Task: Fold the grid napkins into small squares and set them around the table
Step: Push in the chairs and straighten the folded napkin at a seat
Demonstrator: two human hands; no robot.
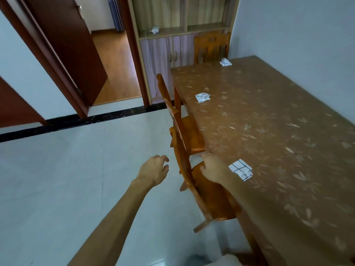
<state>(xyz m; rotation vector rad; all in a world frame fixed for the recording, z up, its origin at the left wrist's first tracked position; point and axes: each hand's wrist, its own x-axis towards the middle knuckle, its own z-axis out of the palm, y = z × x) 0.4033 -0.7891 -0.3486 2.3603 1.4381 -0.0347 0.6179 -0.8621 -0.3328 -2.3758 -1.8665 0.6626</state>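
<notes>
Three folded white grid napkins lie on the brown leaf-patterned table (269, 116): one near me (241, 169), one midway along the left edge (202, 97), one at the far end (225, 62). My right hand (214, 167) hovers at the table's left edge just left of the nearest napkin, fingers relaxed, holding nothing. My left hand (153, 169) hangs in the air over the floor, left of a chair back, fingers loosely curled and empty.
Two orange wooden chairs (192, 177) (182, 123) stand tucked along the table's left side; a third (211, 47) stands at the far end. A cabinet (163, 54) and an open doorway (115, 64) lie beyond. Pale tiled floor (76, 179) spreads to the left.
</notes>
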